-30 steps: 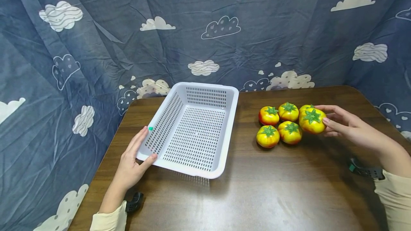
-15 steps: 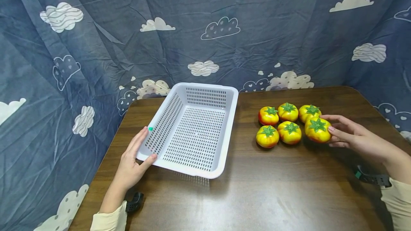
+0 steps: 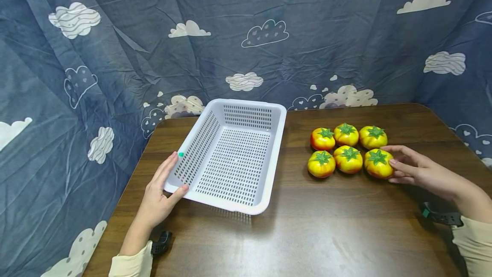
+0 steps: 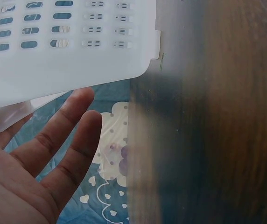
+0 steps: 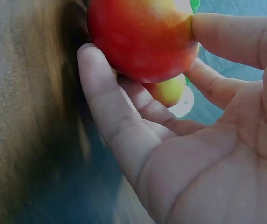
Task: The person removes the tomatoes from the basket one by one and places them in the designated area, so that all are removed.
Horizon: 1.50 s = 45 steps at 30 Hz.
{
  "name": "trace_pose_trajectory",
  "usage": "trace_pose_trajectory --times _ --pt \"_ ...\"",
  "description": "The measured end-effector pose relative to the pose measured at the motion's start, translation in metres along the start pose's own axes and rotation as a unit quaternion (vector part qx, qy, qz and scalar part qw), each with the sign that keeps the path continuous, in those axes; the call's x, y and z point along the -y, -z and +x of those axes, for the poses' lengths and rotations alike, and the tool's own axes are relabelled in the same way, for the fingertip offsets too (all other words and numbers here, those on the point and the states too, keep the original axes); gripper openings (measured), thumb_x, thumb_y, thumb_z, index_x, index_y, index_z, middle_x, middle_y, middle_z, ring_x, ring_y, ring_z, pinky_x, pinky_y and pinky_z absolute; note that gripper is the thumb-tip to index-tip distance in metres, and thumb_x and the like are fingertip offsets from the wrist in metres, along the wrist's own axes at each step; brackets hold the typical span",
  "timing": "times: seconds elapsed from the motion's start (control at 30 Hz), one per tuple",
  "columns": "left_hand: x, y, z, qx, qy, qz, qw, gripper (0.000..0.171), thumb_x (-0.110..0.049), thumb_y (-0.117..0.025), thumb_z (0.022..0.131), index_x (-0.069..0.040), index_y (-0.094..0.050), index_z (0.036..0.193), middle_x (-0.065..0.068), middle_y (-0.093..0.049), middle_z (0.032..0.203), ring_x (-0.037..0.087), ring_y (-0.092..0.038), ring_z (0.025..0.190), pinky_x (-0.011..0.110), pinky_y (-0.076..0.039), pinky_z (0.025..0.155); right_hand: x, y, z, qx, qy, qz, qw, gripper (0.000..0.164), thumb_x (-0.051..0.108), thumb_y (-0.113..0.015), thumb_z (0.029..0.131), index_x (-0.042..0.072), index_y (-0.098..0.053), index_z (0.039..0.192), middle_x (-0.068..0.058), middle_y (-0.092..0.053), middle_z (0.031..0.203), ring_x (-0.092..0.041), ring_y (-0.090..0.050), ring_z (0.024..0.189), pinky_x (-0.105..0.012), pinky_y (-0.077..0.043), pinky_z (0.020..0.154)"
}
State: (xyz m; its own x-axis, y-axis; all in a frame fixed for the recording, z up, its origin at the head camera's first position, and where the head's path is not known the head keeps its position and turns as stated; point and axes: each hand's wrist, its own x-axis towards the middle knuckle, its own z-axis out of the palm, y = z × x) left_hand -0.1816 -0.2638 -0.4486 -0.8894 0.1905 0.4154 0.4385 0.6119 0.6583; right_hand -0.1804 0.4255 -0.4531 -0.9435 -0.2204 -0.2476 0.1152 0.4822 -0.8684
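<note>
On the left of the table stands a white perforated plastic basket (image 3: 238, 166), tilted in the head view. My left hand (image 3: 157, 200) grips its near-left corner, thumb on the rim and fingers along the outer side. In the left wrist view, fingers (image 4: 84, 135) extend beneath the slotted wall. At the right, my right hand (image 3: 419, 170) holds a yellow-red tomato (image 3: 378, 166) with a green star-shaped leaf top, between thumb and fingers. Its red side (image 5: 143, 42) shows in the right wrist view, close to the tabletop. This tomato completes the near row's right end.
Several similar tomatoes (image 3: 348, 160) sit in two rows beside the held one, one of them a far-row tomato (image 3: 373, 137) just behind it. The wooden table (image 3: 315, 234) ends at a blue cloud-printed cloth (image 3: 215, 59) hanging behind and to the left.
My right hand has moved the tomato from above the far-right one toward me and down, into line with the near row. The left hand and basket have stayed put.
</note>
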Motion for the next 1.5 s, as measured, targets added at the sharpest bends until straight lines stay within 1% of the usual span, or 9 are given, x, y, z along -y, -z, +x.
trace_pose_trajectory --times 0.27,0.4,0.53,0.63,1.13,1.33,1.37,1.43,1.5 --pt "0.001 -0.001 -0.001 0.001 0.005 0.004 1.0 0.085 -0.016 -0.083 0.09 -0.018 -0.043 0.166 0.003 -0.039 0.174 0.009 -0.049 0.145 0.002 -0.03 0.108 -0.001 0.0 0.002 0.002 -0.009 -0.048 0.999 0.038 0.031 -0.041 0.117 0.033 -0.037 0.155 0.001 -0.047 0.145 0.006 -0.062 0.107 -0.028 -0.06 0.085" --pt "0.0 0.0 0.0 0.001 0.005 0.005 1.0 0.085 -0.016 -0.082 0.09 -0.019 -0.043 0.166 0.003 -0.039 0.174 0.014 -0.05 0.145 0.002 -0.029 0.108 -0.001 0.0 0.001 0.002 -0.014 -0.051 0.999 0.036 0.032 -0.04 0.118 0.034 -0.04 0.154 0.029 -0.048 0.131 0.009 -0.058 0.107 -0.029 -0.055 0.082" --pt "-0.001 0.0 0.0 0.002 0.006 0.008 0.9999 0.085 -0.017 -0.082 0.091 -0.019 -0.043 0.166 0.003 -0.039 0.174 0.023 -0.051 0.145 0.002 -0.029 0.108 -0.005 0.002 0.0 -0.004 -0.014 -0.032 0.999 0.032 0.029 -0.038 0.118 0.046 -0.042 0.146 0.039 -0.052 0.121 0.006 -0.06 0.104 -0.028 -0.054 0.08" --pt "-0.001 0.0 0.001 0.002 0.007 0.009 0.9999 0.085 -0.017 -0.082 0.091 -0.019 -0.043 0.166 0.003 -0.039 0.174 0.027 -0.052 0.144 0.002 -0.029 0.108 -0.01 0.004 0.0 -0.012 -0.006 -0.029 0.999 0.034 0.028 -0.037 0.119 0.05 -0.043 0.143 0.036 -0.055 0.12 0.002 -0.06 0.102 -0.029 -0.052 0.077" --pt "-0.003 -0.001 0.001 -0.007 -0.023 0.02 0.9995 0.085 -0.017 -0.083 0.088 -0.012 -0.045 0.164 0.008 -0.043 0.172 0.035 -0.049 0.149 0.002 -0.023 0.112 -0.013 0.003 -0.002 -0.044 0.02 -0.048 0.998 0.033 0.025 -0.04 0.118 0.041 -0.045 0.146 0.035 -0.053 0.121 0.003 -0.067 0.099 -0.025 -0.06 0.08" --pt "-0.01 0.004 0.002 0.011 -0.019 0.041 0.9989 0.085 -0.023 -0.083 0.091 -0.011 -0.043 0.165 0.009 -0.04 0.173 0.043 -0.046 0.152 0.001 -0.018 0.113 -0.007 0.003 -0.001 -0.062 0.021 -0.085 0.994 0.036 0.028 -0.04 0.118 0.023 -0.041 0.154 -0.02 -0.058 0.14 0.009 -0.066 0.1 -0.024 -0.06 0.079" --pt "-0.011 0.006 0.002 0.015 -0.018 0.047 0.9986 0.085 -0.024 -0.083 0.091 -0.011 -0.043 0.165 0.009 -0.039 0.174 0.043 -0.045 0.152 0.001 -0.018 0.113 -0.006 0.003 -0.002 -0.069 0.021 -0.09 0.993 0.037 0.028 -0.04 0.118 0.021 -0.041 0.154 -0.022 -0.059 0.138 0.01 -0.066 0.099 -0.024 -0.06 0.078" --pt "-0.013 0.009 0.004 0.022 -0.013 0.057 0.998 0.085 -0.025 -0.083 0.092 -0.01 -0.041 0.166 0.009 -0.037 0.175 0.042 -0.043 0.154 0.004 -0.018 0.115 -0.003 0.003 -0.003 -0.082 0.029 -0.096 0.992 0.036 0.028 -0.042 0.117 0.021 -0.041 0.153 -0.013 -0.065 0.134 0.011 -0.066 0.099 -0.023 -0.06 0.078" --pt "-0.015 0.012 0.006 0.028 -0.008 0.067 0.9973 0.084 -0.026 -0.081 0.094 -0.01 -0.04 0.166 0.01 -0.035 0.176 0.042 -0.039 0.157 0.017 -0.025 0.124 0.0 0.003 -0.004 -0.098 0.038 -0.103 0.989 0.032 0.028 -0.044 0.117 0.031 -0.043 0.149 0.011 -0.065 0.129 0.014 -0.064 0.099 -0.022 -0.058 0.077"
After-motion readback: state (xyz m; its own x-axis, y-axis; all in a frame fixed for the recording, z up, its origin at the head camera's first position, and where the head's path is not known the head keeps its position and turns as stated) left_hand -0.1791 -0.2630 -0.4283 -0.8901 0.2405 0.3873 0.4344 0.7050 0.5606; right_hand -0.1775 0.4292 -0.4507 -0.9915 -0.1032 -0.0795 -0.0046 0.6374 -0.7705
